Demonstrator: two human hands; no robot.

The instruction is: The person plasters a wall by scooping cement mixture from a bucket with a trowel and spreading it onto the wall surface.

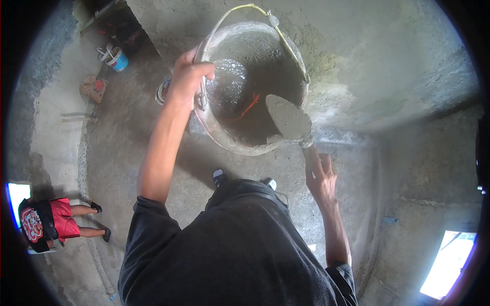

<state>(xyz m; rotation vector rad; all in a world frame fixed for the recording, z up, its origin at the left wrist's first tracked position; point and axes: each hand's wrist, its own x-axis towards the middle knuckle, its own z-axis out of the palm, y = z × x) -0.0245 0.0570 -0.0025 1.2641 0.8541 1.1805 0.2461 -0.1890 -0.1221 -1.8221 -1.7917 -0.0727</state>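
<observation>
My left hand (190, 77) grips the left rim of a mortar-caked bucket (218, 136), with the thumb over the edge. The bucket is raised in front of me and tilted so its inside faces me. Its thin yellowish handle (224, 16) stands up over the far side. Wet grey mortar coats the inside, with a shiny patch at the left and an orange-red streak (250, 106) in the middle. My right hand (320, 176) is closed round the handle of a trowel (289, 118). The trowel's mortar-covered blade lies across the bucket's right rim.
A rough grey plastered wall (377, 61) rises beyond the bucket. On the left, a blue-and-white bucket (117, 59) and a brown sack (93, 88) stand by the wall. Another person (58, 219) in red shorts is at the far left. A bright window (448, 262) is at lower right.
</observation>
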